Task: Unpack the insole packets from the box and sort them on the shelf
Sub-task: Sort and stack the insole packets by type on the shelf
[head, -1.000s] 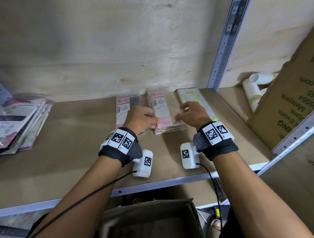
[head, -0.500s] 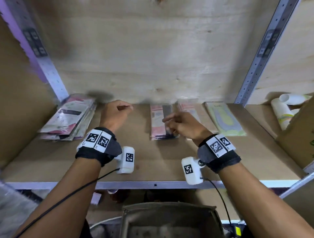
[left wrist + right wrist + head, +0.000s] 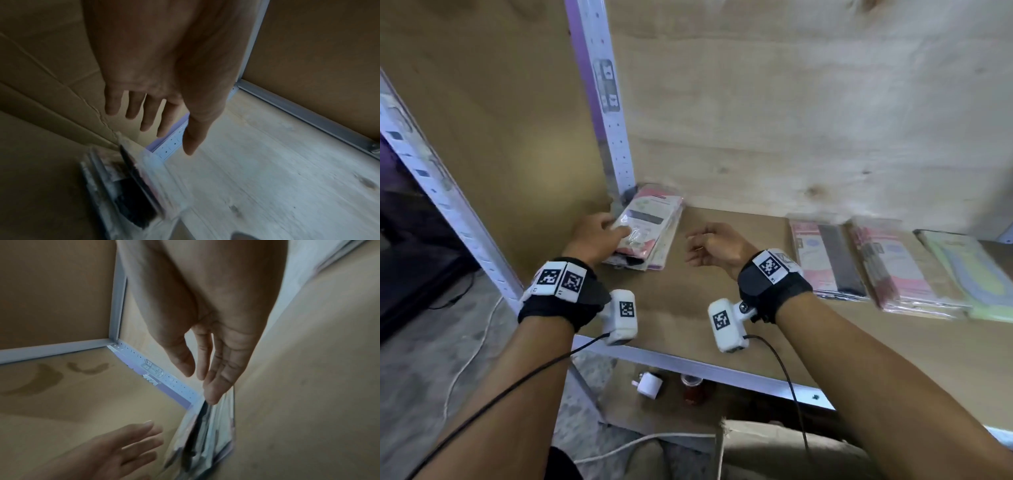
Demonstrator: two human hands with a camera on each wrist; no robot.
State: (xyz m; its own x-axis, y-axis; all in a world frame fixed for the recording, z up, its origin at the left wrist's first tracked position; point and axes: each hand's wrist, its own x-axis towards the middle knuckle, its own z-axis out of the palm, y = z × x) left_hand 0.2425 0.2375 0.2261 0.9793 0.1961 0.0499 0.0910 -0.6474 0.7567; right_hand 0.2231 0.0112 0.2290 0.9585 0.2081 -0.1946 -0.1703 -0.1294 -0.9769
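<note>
Head view: left hand (image 3: pixel 594 236), fingers straight, seems to touch the packet stack (image 3: pixel 649 231); right hand (image 3: pixel 714 245), fingers relaxed, hovers just right of it.

Motion blur smears the packet stack (image 3: pixel 131 186) under the left hand (image 3: pixel 164 84); whether the fingers touch it is unclear.

— How many piles of insole packets on the shelf (image 3: pixel 688 301)?
— Four: a corner stack (image 3: pixel 645 233), a pink-and-black one (image 3: pixel 825 260), a pink one (image 3: pixel 893 270), a green one (image 3: pixel 969 270).
— Packets per pile?
— Can't tell (too blurred).
— Hands?
— Two.
</note>
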